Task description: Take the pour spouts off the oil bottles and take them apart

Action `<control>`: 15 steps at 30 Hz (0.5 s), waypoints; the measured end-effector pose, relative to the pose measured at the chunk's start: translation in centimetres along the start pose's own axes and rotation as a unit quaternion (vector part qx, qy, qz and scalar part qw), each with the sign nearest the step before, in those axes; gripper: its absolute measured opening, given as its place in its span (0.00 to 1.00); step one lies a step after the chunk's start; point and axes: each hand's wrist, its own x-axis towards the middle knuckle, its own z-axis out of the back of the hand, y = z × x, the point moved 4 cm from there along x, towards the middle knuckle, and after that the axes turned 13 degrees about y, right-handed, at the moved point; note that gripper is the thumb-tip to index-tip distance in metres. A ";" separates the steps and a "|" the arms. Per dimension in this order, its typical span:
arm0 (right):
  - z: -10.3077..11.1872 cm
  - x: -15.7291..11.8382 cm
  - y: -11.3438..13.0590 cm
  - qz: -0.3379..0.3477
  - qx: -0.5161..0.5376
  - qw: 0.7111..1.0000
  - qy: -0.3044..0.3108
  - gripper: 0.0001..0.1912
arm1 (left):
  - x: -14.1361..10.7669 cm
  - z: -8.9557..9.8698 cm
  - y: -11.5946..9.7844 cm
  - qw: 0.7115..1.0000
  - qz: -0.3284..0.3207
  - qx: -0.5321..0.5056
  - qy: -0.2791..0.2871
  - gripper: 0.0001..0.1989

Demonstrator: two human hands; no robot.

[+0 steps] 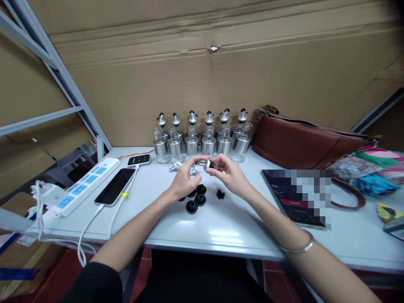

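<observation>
Both hands meet above the middle of the table. My left hand (184, 181) is closed around the silver part of a bottle pourer (207, 164), its thumb and forefinger curled. My right hand (232, 176) pinches the black stopper (212, 165) at the pourer's right end. Behind my left hand lie more silver pourer tops (175, 166), partly hidden by it. Several round black stoppers (192, 206) are on the table below my left hand. Small black pieces (220, 194) lie beneath my right hand.
Glass bottles with steel sleeves (208, 145) stand in rows at the back; the rear ones carry pourers. To the left are a power strip (85, 185), a phone (115, 187), a small device (139, 160) and white cables. A brown bag (299, 141) and a tablet (295, 198) lie right.
</observation>
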 end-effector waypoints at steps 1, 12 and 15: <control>0.0 0.0 0.0 0.001 0.000 1.000 -0.002 0.14 | 0.0 -0.1 -0.2 0.998 -0.018 0.062 0.009 0.19; -0.2 -0.1 0.6 0.017 -0.039 0.999 0.031 0.19 | -0.1 0.6 0.1 0.966 -0.114 0.223 0.060 0.16; -0.2 -0.1 0.8 0.016 -0.053 0.996 0.064 0.18 | -0.1 0.9 0.2 0.965 -0.088 0.228 0.095 0.15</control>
